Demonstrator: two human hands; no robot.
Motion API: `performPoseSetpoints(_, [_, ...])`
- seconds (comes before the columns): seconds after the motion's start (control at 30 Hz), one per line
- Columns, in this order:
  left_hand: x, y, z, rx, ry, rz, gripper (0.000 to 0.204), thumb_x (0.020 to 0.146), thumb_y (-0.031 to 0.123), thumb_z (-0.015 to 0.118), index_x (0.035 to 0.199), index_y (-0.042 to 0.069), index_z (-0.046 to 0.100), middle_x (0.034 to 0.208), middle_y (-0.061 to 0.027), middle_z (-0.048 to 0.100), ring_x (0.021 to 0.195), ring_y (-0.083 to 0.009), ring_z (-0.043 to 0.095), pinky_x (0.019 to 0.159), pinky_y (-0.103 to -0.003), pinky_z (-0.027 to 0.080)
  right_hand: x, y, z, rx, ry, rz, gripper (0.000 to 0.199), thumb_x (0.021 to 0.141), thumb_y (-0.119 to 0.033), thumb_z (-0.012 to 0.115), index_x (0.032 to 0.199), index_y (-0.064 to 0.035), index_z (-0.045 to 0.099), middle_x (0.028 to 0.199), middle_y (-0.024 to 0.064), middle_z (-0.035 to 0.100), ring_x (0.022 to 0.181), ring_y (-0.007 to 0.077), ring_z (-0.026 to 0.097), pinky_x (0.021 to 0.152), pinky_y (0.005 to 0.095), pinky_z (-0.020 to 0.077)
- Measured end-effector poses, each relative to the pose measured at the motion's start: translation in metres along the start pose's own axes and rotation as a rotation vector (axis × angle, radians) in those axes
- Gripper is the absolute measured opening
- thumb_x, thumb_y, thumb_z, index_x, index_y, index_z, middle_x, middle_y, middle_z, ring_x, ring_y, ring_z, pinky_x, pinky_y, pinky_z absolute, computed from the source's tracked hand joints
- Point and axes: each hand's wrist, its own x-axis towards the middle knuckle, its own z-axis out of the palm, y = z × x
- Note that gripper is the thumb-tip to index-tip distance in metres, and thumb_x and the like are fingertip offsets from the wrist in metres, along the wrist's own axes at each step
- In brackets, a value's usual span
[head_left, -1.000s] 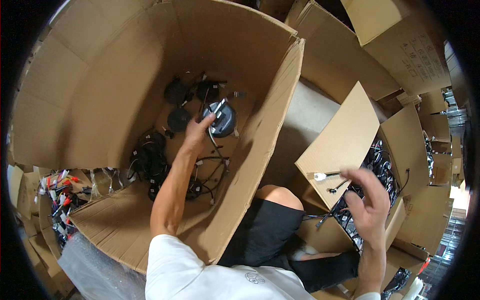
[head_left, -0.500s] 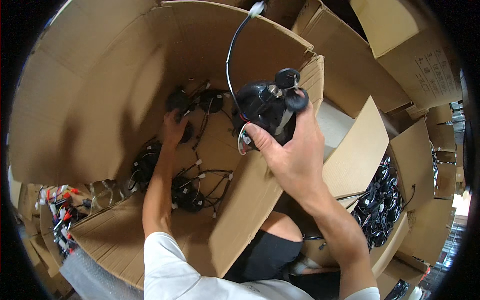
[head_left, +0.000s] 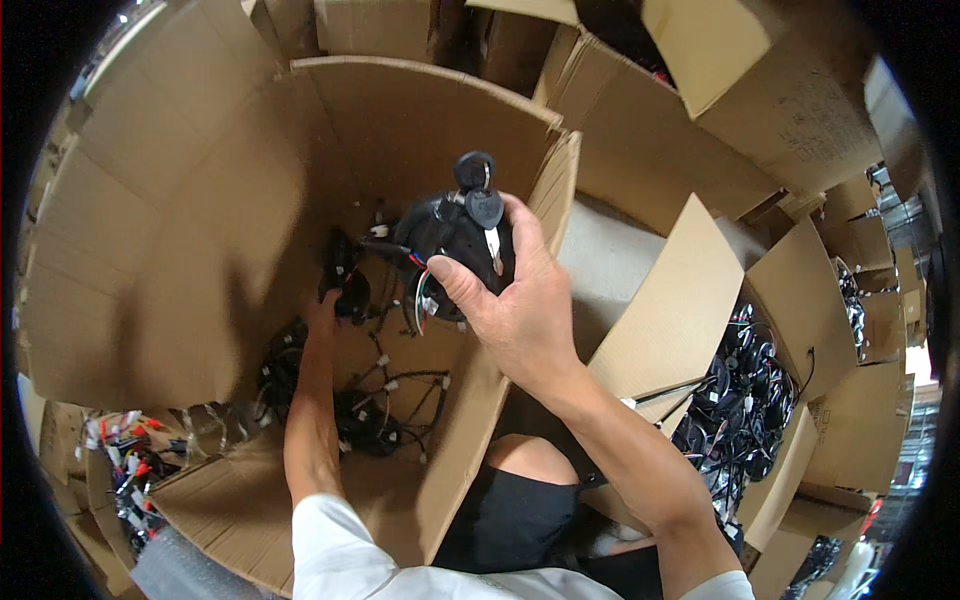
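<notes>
My right hand [head_left: 525, 310] is closed around a black rounded lock housing [head_left: 425, 232], over the right part of a large open cardboard box. Two black-headed keys [head_left: 484, 208] hang at its lock, one blade pointing down. Thin coloured wires [head_left: 421, 300] come out beside my thumb. Deeper in the box, my left hand [head_left: 322, 308] is closed at a dark wired unit [head_left: 340, 262]; its fingers are mostly hidden in shadow. Below it, more black wired units [head_left: 368, 425] lie on the box bottom, with dark cables and white connectors.
The large box's near right wall [head_left: 465, 430] stands beside my knee. To the right, another carton holds a heap of black wired parts [head_left: 740, 400], with a raised flap [head_left: 665, 310] next to it. Parts with red and white connectors [head_left: 130, 460] lie at the left. More cartons [head_left: 620, 120] stand behind.
My right hand has brought the lock housing left and slightly lower, over the box. Its long cable now trails left instead of upward. My left hand has shifted slightly left and down with the dark unit.
</notes>
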Motion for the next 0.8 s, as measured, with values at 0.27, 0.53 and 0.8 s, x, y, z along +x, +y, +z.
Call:
performPoseSetpoints(0.27, [-0.110,0.289,0.045,-0.526,-0.516,0.030,0.053,0.085,0.024,0.072,0.131,0.002,0.057,0.117,-0.0089,0.067,0.099,-0.0197,0.069,0.084,-0.035,0.059,-0.003,0.021,-0.059,0.909,0.085,0.297,0.052,0.094,-0.027,0.075,0.133,0.0011,0.052,0.115,0.0067,0.065,0.104,0.0136,0.062,0.093,0.0305,0.0509])
performPoseSetpoints(0.53, [-0.203,0.437,0.067,-0.043,-0.496,0.626,0.049,0.081,-0.002,0.069,0.128,0.002,0.057,0.118,-0.0071,0.065,0.106,-0.0182,0.065,0.095,-0.034,0.053,-0.065,-0.059,-0.189,1.172,0.054,0.219,0.050,0.092,-0.031,0.075,0.129,-0.0018,0.058,0.118,0.0044,0.067,0.110,0.0153,0.064,0.101,0.0333,0.0507])
performPoseSetpoints(0.8, [-0.319,0.492,0.142,0.303,-0.718,1.370,0.044,0.063,-0.010,0.077,0.103,0.005,0.069,0.119,-0.0131,0.065,0.123,-0.0334,0.058,0.107,-0.042,0.047,-0.153,-0.107,-0.314,1.301,0.041,-0.106,0.053,0.106,-0.044,0.046,0.142,-0.0056,0.052,0.136,0.0160,0.062,0.122,0.0287,0.063,0.106,0.0466,0.0508])
